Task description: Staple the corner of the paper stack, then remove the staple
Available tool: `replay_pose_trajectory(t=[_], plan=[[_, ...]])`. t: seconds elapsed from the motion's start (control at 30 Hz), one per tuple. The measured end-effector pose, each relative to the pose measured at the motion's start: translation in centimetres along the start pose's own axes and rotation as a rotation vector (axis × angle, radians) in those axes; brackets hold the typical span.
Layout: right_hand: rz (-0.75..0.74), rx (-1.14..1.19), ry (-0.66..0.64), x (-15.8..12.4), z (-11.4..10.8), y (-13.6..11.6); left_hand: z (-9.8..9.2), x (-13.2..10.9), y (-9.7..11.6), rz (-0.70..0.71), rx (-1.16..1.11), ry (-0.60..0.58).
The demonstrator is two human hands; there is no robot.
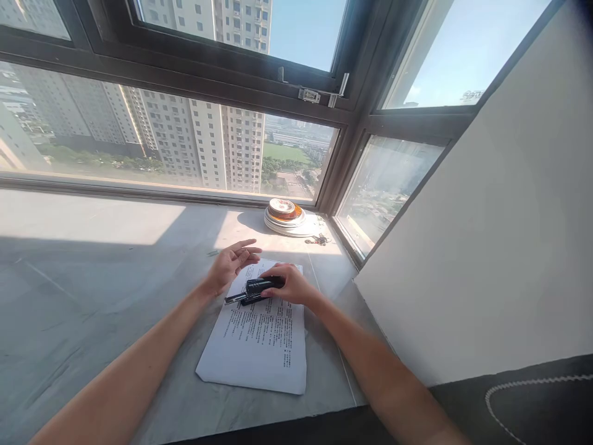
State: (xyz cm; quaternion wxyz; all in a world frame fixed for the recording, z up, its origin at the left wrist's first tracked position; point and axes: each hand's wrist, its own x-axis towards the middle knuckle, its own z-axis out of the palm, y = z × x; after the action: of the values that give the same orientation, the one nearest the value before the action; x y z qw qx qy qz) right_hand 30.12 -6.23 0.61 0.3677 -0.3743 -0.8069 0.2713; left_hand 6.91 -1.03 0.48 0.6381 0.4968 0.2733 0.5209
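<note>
A black stapler (pixel 257 286) is in my right hand (pixel 291 284), whose fingers wrap round its right end. Its metal staple tray (pixel 235 298) sticks out toward the left. Beneath it lies a stack of printed paper (pixel 259 355) on the grey stone sill. My left hand (pixel 233 262) hovers at the paper's upper left edge, apart from the stapler. The left fingers point right and are loosely spread, with the thumb and fingertips near each other; nothing shows clearly between them.
Near the window corner stands a stack of round plates or lids (pixel 285 219), with a small dark beaded item (pixel 319 240) beside it. A metal window handle (pixel 340 86) juts from the dark frame. The white wall (pixel 463 247) slopes along the right. The sill (pixel 92 296) ends at a front edge.
</note>
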Motion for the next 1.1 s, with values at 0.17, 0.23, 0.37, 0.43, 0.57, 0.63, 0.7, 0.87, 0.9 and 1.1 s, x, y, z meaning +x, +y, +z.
replay_pose_trajectory(t=[0.17, 0.23, 0.37, 0.43, 0.57, 0.63, 0.7, 0.87, 0.9, 1.1], plan=[[-0.092, -0.162, 0.356, 0.6, 0.2, -0.6, 0.4, -0.6, 0.1, -0.004, 0.146, -0.130], [-0.169, -0.229, 0.334, 0.8, 0.6, -0.5, 0.6, -0.7, 0.1, 0.013, 0.214, -0.189], [-0.229, -0.373, 0.319, 0.8, 1.1, -0.3, 1.2, -1.1, 0.2, 0.064, 0.302, -0.257], [-0.227, -0.440, 0.307, 0.6, 1.3, -0.4, 1.6, -1.3, 0.2, 0.061, 0.306, -0.282], [-0.233, -0.503, 0.282, 0.2, 1.5, -0.7, 1.9, -1.5, 0.4, 0.068, 0.320, -0.332], [-0.226, -0.498, 0.285, 0.2, 1.1, -0.4, 1.8, -1.3, 0.5, 0.142, 0.383, -0.322], [-0.170, -0.502, 0.325, 0.2, -0.1, 0.4, 1.2, -1.1, 0.6, 0.268, 0.590, -0.198], [0.440, -0.704, 0.365, -0.2, -6.1, 3.8, -2.3, -0.4, 0.5, 0.192, 1.422, 0.460], [0.516, -0.721, 0.362, -0.5, -7.1, 4.4, -3.1, -0.4, 0.4, 0.092, 1.525, 0.540], [0.710, -0.782, 0.331, -1.0, -8.6, 6.1, -5.5, -0.1, 0.2, -0.123, 1.743, 0.464]])
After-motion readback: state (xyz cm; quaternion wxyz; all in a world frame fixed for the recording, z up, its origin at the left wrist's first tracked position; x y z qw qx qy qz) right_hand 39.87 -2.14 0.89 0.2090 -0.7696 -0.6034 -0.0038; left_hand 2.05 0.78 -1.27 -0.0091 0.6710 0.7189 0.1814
